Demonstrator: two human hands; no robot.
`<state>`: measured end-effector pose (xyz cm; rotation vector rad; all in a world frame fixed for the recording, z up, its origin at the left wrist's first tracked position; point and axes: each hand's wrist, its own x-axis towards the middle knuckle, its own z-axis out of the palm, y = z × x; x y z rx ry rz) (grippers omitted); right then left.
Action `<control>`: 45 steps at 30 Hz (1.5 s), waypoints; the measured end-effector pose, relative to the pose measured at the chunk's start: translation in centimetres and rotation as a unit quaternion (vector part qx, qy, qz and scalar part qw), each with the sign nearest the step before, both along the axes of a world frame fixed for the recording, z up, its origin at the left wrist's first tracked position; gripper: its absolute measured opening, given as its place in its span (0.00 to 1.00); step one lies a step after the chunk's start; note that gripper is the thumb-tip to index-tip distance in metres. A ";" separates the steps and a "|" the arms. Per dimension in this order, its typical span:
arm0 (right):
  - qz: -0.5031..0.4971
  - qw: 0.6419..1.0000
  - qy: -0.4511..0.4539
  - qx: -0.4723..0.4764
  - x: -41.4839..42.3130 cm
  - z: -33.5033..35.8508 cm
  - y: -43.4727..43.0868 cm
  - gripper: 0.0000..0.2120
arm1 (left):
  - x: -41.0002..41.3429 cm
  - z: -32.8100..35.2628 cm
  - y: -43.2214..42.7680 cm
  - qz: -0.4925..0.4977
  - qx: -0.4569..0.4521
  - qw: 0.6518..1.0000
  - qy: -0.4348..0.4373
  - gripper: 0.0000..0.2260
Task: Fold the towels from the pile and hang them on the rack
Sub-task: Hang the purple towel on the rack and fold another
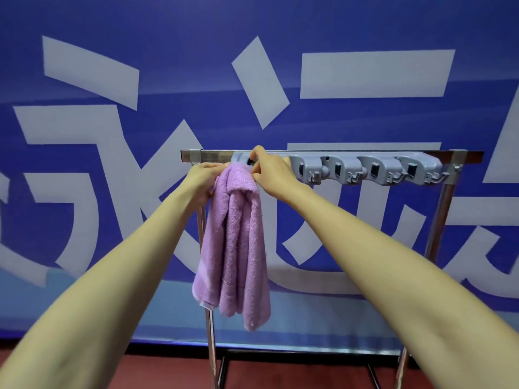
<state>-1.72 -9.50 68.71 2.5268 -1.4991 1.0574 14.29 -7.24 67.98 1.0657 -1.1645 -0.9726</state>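
A folded purple towel (234, 242) hangs in long folds from the left end of the metal rack (463, 156). The rack carries a grey strip of clip holders with hooks (365, 171). My left hand (203, 179) grips the towel's top from the left side. My right hand (268, 169) pinches at the towel's top edge right against the leftmost holder, and it hides that holder. Both arms reach forward at chest height.
The rack stands on thin chrome legs (438, 237) with a low crossbar (309, 352) over a red floor (295, 374). Directly behind it hangs a blue banner wall (168, 37) with large white characters. Three holders to the right of my hands carry nothing.
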 end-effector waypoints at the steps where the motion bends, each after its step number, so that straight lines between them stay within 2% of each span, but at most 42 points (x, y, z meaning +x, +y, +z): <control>1: 0.018 1.000 -0.024 0.008 -0.2 -0.1 0.2 0.11 | 0.0 -0.2 0.1 0.012 0.006 1.000 -0.010 0.05; 4: 0.102 0.984 -0.149 -0.002 -1.4 -0.2 1.4 0.10 | 0.6 -1.1 0.5 0.068 -0.034 0.997 -0.001 0.09; 6: 0.130 0.972 -0.180 -0.071 -2.0 -0.6 2.8 0.08 | 1.0 -1.9 1.3 0.118 -0.104 0.987 -0.032 0.07; 9: 0.158 0.970 -0.117 -0.145 -2.4 -2.0 4.2 0.10 | 0.8 -3.8 3.4 0.129 -0.196 0.964 -0.122 0.04; 12: 0.134 0.981 -0.027 -0.138 -2.2 -2.5 4.8 0.16 | 0.6 -5.6 4.8 0.115 -0.220 0.948 -0.201 0.06; 15: 0.094 0.985 0.009 -0.145 -1.8 -2.1 5.2 0.14 | 0.4 -6.0 5.0 0.138 -0.239 0.922 -0.271 0.10; 17: 0.078 0.986 -0.002 -0.149 -1.5 -1.9 5.3 0.10 | 0.4 -5.8 5.1 0.150 -0.255 0.903 -0.312 0.12; 18: 0.075 0.987 -0.035 -0.137 -1.3 -1.9 5.2 0.09 | 0.4 -5.6 5.2 0.149 -0.258 0.896 -0.328 0.14; 21: 0.078 0.973 -0.206 -0.063 -1.2 -2.0 4.7 0.05 | 0.5 -5.6 5.4 0.149 -0.254 0.883 -0.366 0.16; 23: 0.070 0.968 -0.240 -0.037 -1.4 -2.4 4.6 0.05 | 0.6 -5.7 5.3 0.171 -0.261 0.874 -0.373 0.12; 26: 0.079 0.970 -0.225 -0.039 -2.0 -3.0 4.7 0.03 | 0.5 -5.6 5.4 0.202 -0.265 0.884 -0.328 0.03; 29: 0.087 0.973 -0.202 -0.076 -2.3 -3.0 4.7 0.04 | 0.0 -5.0 5.8 0.199 -0.248 0.921 -0.226 0.00; 31: 0.084 0.972 -0.195 -0.096 -2.3 -2.9 4.8 0.04 | -0.4 -4.5 6.1 0.194 -0.245 0.931 -0.188 0.02; 37: 0.105 0.979 -0.172 0.024 -2.3 -4.5 5.2 0.06 | -0.9 -5.5 6.1 0.185 -0.203 0.922 -0.273 0.05; 42: 0.105 0.974 -0.184 0.076 -2.6 -4.7 5.5 0.13 | -1.7 -6.0 6.0 0.219 -0.187 0.877 -0.385 0.22; 45: 0.065 0.980 -0.165 0.096 -2.1 -4.9 5.2 0.13 | -2.1 -5.9 6.1 0.235 -0.172 0.866 -0.406 0.18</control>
